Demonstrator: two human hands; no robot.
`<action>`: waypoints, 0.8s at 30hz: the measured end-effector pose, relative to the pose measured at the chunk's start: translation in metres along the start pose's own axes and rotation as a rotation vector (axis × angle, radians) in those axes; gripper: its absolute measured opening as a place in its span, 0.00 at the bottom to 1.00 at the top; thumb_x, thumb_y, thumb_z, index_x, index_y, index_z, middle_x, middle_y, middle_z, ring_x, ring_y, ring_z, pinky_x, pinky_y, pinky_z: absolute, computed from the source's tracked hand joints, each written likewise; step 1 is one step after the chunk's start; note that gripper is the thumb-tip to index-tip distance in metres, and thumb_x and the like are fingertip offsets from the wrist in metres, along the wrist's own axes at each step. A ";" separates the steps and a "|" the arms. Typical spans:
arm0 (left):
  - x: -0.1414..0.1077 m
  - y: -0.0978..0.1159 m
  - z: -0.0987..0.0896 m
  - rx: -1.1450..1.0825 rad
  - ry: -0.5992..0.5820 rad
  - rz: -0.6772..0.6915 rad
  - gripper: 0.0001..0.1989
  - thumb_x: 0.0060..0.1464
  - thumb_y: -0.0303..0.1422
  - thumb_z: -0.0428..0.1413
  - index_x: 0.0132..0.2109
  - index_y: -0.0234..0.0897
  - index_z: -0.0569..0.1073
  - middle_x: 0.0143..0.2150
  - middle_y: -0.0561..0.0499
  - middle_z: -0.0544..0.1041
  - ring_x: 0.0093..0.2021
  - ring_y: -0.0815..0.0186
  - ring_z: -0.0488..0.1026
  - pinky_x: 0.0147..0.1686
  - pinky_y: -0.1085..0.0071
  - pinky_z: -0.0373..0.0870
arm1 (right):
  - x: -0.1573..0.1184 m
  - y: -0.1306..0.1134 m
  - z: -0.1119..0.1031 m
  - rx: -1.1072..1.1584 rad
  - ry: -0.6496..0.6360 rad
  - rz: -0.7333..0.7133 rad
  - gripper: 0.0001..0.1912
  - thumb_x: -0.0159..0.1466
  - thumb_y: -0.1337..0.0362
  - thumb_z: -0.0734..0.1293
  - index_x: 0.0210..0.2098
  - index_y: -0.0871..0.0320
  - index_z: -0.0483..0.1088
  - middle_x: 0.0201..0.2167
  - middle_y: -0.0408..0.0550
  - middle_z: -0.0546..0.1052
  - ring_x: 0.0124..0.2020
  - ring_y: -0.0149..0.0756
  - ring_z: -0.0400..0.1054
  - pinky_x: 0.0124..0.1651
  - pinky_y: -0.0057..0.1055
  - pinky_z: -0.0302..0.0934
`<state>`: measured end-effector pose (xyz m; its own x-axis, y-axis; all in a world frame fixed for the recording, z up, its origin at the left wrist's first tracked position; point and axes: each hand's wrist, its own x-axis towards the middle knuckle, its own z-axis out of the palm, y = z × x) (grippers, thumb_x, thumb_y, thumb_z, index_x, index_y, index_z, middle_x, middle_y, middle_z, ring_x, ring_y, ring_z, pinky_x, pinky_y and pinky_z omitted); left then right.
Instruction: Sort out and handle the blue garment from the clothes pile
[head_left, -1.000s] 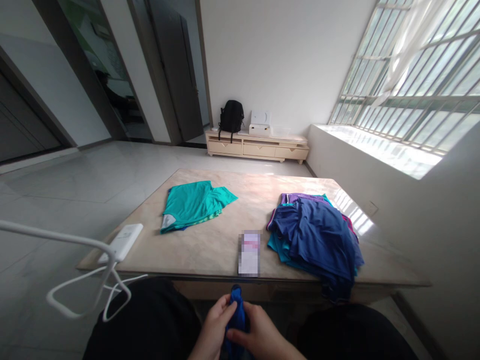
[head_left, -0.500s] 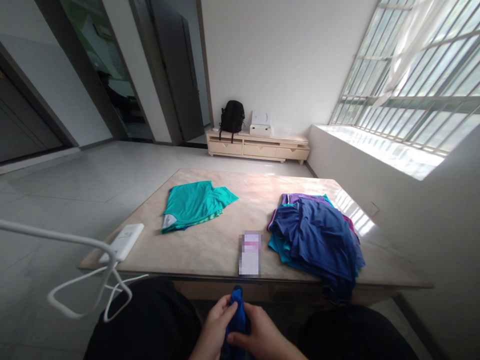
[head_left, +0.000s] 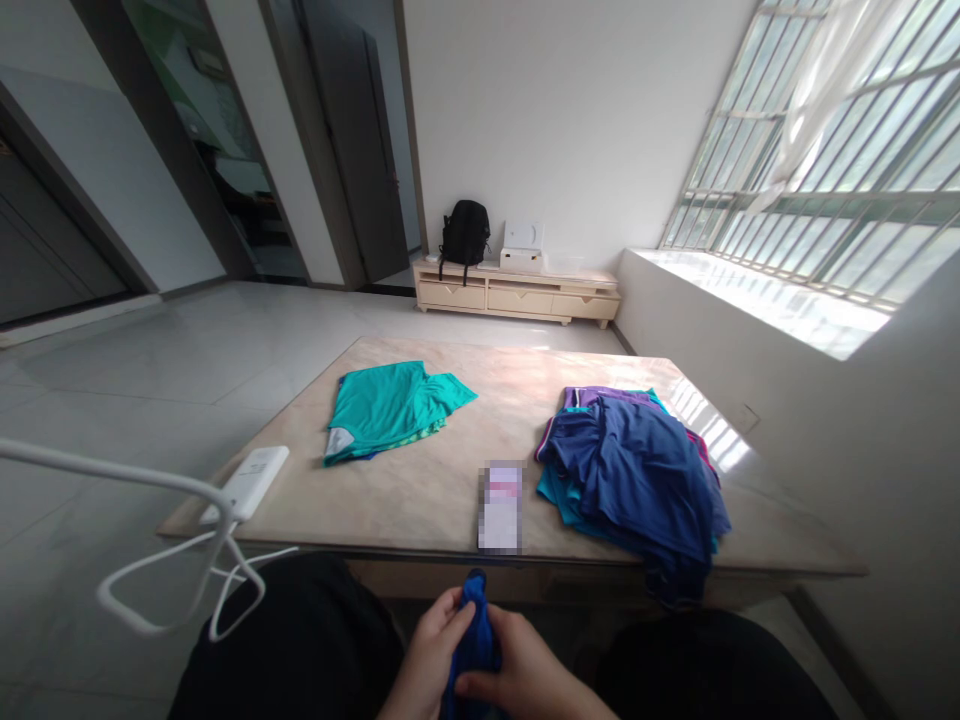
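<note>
Between my knees, just short of the table's front edge, a bunched piece of blue fabric (head_left: pixel 475 640) hangs in both hands; its lower part runs out of the picture, so I cannot tell which garment it is. My left hand (head_left: pixel 433 640) pinches its upper end between thumb and fingers. My right hand (head_left: pixel 525 665) is closed on it from the other side, a little lower. On the table, a folded teal garment (head_left: pixel 390 405) lies at the left. A heap of dark blue shorts (head_left: pixel 637 470) and other purple and teal clothes lies at the right, partly over the front edge.
The stone-topped table (head_left: pixel 427 500) carries a blurred-out flat object (head_left: pixel 501 508) at front centre and a white power bank (head_left: pixel 255 480) with a cable at left. A white cable (head_left: pixel 112 465) crosses the left side. Behind stands a low cabinet (head_left: pixel 517 298) with a black backpack (head_left: pixel 464 235).
Almost nothing differs. Both hands stay closed on the blue fabric, which has shifted very slightly; the clothes on the table lie as before.
</note>
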<state>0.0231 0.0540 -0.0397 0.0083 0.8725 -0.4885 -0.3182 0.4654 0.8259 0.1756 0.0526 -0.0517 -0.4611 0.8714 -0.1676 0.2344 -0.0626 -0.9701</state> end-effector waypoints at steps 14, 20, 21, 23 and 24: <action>-0.002 0.001 0.000 0.001 0.003 -0.013 0.19 0.43 0.42 0.69 0.42 0.37 0.81 0.37 0.48 0.84 0.40 0.58 0.77 0.40 0.70 0.71 | -0.005 -0.013 -0.006 0.041 -0.101 -0.080 0.39 0.48 0.79 0.65 0.59 0.57 0.70 0.51 0.48 0.82 0.49 0.44 0.77 0.51 0.32 0.69; -0.004 0.001 0.000 -0.017 -0.004 -0.021 0.19 0.43 0.41 0.69 0.42 0.37 0.81 0.36 0.49 0.84 0.39 0.59 0.77 0.39 0.70 0.71 | -0.005 -0.014 -0.006 0.025 -0.076 -0.114 0.42 0.45 0.82 0.60 0.59 0.56 0.72 0.53 0.47 0.81 0.53 0.46 0.76 0.53 0.32 0.69; -0.004 0.001 0.000 -0.019 -0.005 -0.023 0.19 0.43 0.41 0.69 0.42 0.37 0.81 0.36 0.49 0.84 0.39 0.59 0.77 0.39 0.70 0.71 | -0.005 -0.015 -0.006 0.021 -0.069 -0.121 0.43 0.45 0.82 0.59 0.59 0.55 0.72 0.53 0.47 0.82 0.53 0.45 0.77 0.53 0.32 0.69; -0.003 0.001 0.000 -0.024 -0.005 -0.024 0.20 0.42 0.42 0.69 0.42 0.37 0.81 0.36 0.49 0.84 0.40 0.59 0.77 0.40 0.70 0.71 | -0.004 -0.015 -0.006 0.009 -0.051 -0.131 0.42 0.45 0.82 0.59 0.58 0.55 0.73 0.52 0.46 0.82 0.53 0.45 0.77 0.54 0.32 0.68; -0.002 0.001 0.000 -0.025 -0.007 -0.024 0.20 0.42 0.42 0.69 0.42 0.37 0.81 0.36 0.48 0.84 0.40 0.59 0.77 0.40 0.70 0.71 | -0.004 -0.014 -0.006 0.001 -0.042 -0.133 0.42 0.46 0.82 0.59 0.58 0.55 0.73 0.52 0.46 0.82 0.52 0.44 0.77 0.54 0.32 0.68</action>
<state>0.0229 0.0525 -0.0382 0.0226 0.8620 -0.5064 -0.3412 0.4827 0.8065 0.1787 0.0529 -0.0361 -0.5238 0.8507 -0.0451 0.1683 0.0515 -0.9844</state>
